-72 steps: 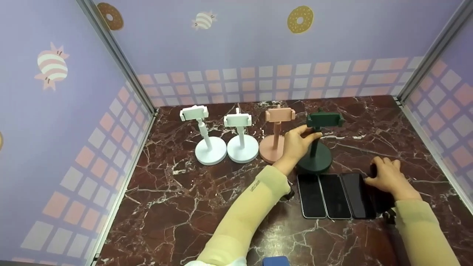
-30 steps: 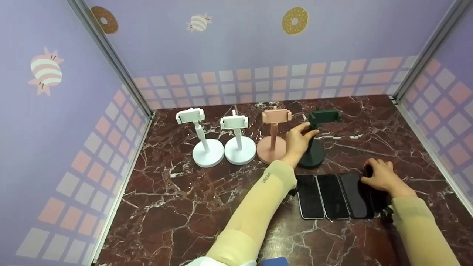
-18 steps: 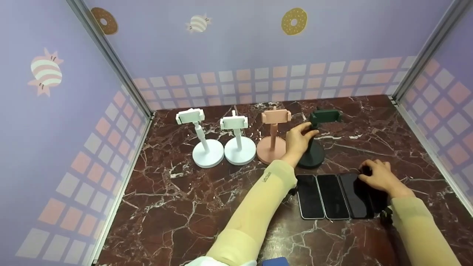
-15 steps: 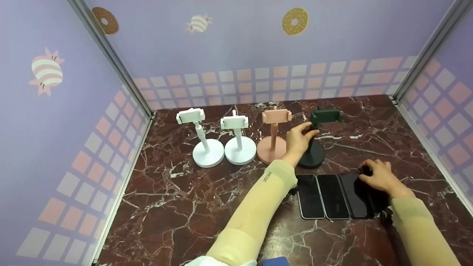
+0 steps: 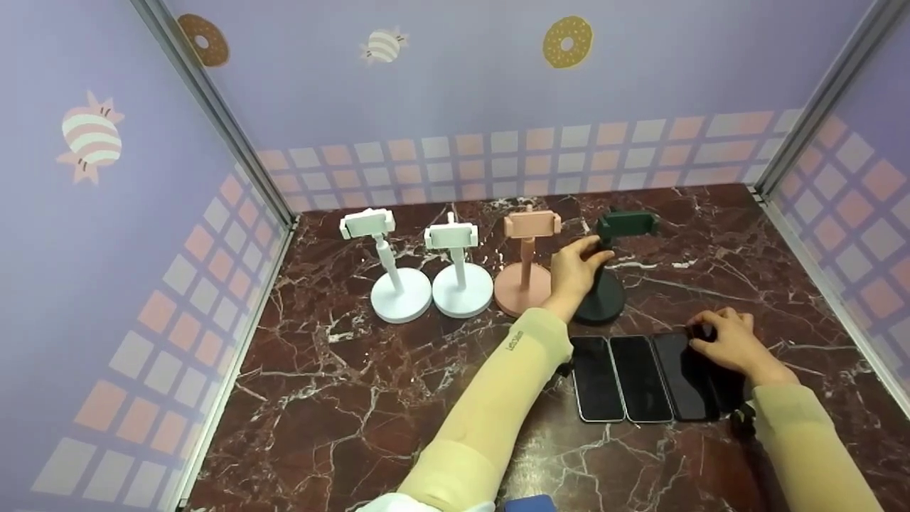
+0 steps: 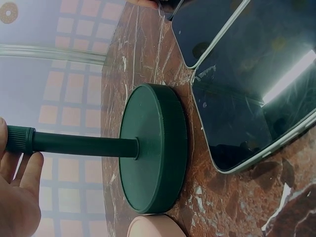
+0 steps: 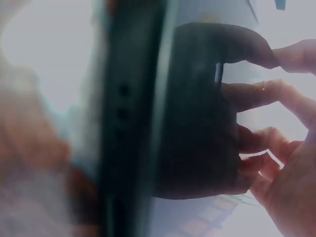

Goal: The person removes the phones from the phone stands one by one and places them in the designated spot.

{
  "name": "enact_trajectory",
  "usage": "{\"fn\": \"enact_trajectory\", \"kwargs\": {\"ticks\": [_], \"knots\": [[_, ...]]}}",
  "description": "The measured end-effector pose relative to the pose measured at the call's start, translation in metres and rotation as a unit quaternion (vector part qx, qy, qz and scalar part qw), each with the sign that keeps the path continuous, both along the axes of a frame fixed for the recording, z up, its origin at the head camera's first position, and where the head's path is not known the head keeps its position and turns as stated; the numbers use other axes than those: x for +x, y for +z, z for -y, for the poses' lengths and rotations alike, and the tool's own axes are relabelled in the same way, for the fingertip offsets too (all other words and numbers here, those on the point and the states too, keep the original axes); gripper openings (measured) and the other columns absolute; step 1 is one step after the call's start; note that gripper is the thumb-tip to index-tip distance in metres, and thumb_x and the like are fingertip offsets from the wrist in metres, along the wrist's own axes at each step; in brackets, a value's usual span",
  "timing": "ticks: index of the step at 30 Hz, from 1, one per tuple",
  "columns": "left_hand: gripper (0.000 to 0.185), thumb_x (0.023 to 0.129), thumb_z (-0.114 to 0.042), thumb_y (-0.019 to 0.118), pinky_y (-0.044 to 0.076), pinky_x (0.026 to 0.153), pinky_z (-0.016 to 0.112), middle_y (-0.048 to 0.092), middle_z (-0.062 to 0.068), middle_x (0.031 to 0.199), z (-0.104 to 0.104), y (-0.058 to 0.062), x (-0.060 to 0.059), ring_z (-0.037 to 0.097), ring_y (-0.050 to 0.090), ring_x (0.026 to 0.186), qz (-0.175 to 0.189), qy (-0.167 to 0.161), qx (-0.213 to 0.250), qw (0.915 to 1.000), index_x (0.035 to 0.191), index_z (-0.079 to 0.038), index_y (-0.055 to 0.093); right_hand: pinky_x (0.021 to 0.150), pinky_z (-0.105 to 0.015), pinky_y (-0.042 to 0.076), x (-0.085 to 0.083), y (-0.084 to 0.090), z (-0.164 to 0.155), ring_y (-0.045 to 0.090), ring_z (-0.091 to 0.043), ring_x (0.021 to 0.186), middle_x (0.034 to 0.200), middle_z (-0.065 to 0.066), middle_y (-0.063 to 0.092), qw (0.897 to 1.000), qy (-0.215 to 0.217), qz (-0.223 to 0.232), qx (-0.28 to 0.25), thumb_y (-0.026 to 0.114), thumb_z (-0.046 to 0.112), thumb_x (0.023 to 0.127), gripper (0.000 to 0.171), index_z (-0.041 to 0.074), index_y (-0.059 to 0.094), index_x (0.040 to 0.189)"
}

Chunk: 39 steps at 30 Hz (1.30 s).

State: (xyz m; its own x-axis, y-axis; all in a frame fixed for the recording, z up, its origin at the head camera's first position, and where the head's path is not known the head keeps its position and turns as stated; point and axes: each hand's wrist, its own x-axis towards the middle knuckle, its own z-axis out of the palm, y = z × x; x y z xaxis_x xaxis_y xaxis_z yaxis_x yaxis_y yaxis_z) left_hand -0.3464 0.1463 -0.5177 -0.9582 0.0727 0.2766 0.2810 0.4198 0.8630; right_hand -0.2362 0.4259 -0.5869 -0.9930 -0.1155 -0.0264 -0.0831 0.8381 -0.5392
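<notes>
My left hand [image 5: 574,274] grips the upper post of a dark green phone stand [image 5: 598,302], thumb and fingers round its ribbed collar [image 6: 19,139]. Its round base stands beside the base of a pink stand [image 5: 513,288]. My right hand [image 5: 732,345] holds a dark smartphone [image 7: 197,123] by its far end, thumb on one side and fingers on the other. From the head view, much of this phone lies hidden under the hand and wrist. To its left, three black-screened smartphones lie flat side by side: a left one [image 5: 598,380], a middle one [image 5: 641,380] and a right one [image 5: 684,377].
Two white phone stands, a left one [image 5: 400,297] and a right one [image 5: 462,293], continue the row leftward. A blue object [image 5: 530,503] shows at the front edge of the view. Patterned panels [image 5: 462,92] enclose the marbled tabletop [image 5: 320,412] at the back and sides.
My right hand has shifted slightly left with the phone, closer to the other phones. The green stand's base sits a little farther back from the phones, with my left hand still on its post.
</notes>
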Motion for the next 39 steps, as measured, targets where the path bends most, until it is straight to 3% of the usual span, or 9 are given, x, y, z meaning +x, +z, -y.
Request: {"fn": "enact_trajectory", "kwargs": {"ticks": [7,13,20,29,34,39], "knots": [[0.036,0.088,-0.027,0.082,0.059,0.09,0.022,0.08,0.001,0.112,-0.001,0.0,0.001,0.015,0.075,0.106,0.008,0.004,0.001,1.0,0.122,-0.016,0.077,0.086,-0.065,0.032,0.001,-0.003,-0.001,0.032,-0.051,0.108,0.116,-0.034,0.049,1.0,0.0,-0.003,-0.006,0.069,0.014,0.091,0.033,0.001,0.065,0.121],[0.036,0.087,-0.028,0.082,0.059,0.091,0.022,0.08,0.001,0.112,-0.001,0.0,0.001,0.015,0.075,0.107,0.004,0.009,0.0,1.0,0.121,-0.016,0.078,0.084,-0.058,0.03,0.003,-0.001,0.0,0.034,-0.046,0.103,0.113,-0.03,0.051,1.0,0.002,-0.015,-0.003,0.071,0.015,0.092,0.034,0.001,0.069,0.123],[0.037,0.087,-0.029,0.083,0.059,0.091,0.023,0.08,-0.001,0.113,0.0,0.0,0.0,0.015,0.075,0.108,0.004,0.011,-0.007,0.9999,0.122,-0.017,0.077,0.087,-0.063,0.03,0.002,-0.003,-0.001,0.036,-0.049,0.105,0.115,-0.031,0.052,1.0,0.004,-0.025,-0.003,0.071,0.014,0.091,0.033,0.0,0.07,0.122],[0.038,0.089,-0.033,0.081,0.058,0.093,0.023,0.079,-0.001,0.114,0.001,0.002,0.0,0.013,0.074,0.108,0.013,0.005,-0.014,0.9998,0.124,-0.018,0.077,0.085,-0.058,0.03,-0.002,0.001,0.0,0.038,-0.046,0.101,0.113,-0.031,0.054,1.0,0.012,-0.022,0.01,0.073,0.014,0.091,0.035,-0.001,0.07,0.122],[0.037,0.09,-0.033,0.08,0.058,0.092,0.023,0.08,-0.001,0.113,0.0,0.006,0.002,0.013,0.075,0.106,0.015,0.007,-0.016,0.9997,0.123,-0.019,0.077,0.085,-0.066,0.035,-0.005,0.013,0.006,0.037,-0.051,0.108,0.115,-0.031,0.056,0.999,0.013,0.007,0.042,0.07,0.016,0.092,0.039,-0.001,0.066,0.127],[0.034,0.092,-0.032,0.079,0.058,0.092,0.023,0.08,-0.001,0.111,0.0,0.01,0.004,0.012,0.075,0.105,0.017,0.007,-0.031,0.9993,0.123,-0.018,0.077,0.084,-0.077,0.038,-0.008,0.029,0.025,0.028,-0.06,0.124,0.131,-0.038,0.047,0.997,-0.019,0.03,0.075,0.063,0.023,0.097,0.05,-0.002,0.054,0.138]]}}
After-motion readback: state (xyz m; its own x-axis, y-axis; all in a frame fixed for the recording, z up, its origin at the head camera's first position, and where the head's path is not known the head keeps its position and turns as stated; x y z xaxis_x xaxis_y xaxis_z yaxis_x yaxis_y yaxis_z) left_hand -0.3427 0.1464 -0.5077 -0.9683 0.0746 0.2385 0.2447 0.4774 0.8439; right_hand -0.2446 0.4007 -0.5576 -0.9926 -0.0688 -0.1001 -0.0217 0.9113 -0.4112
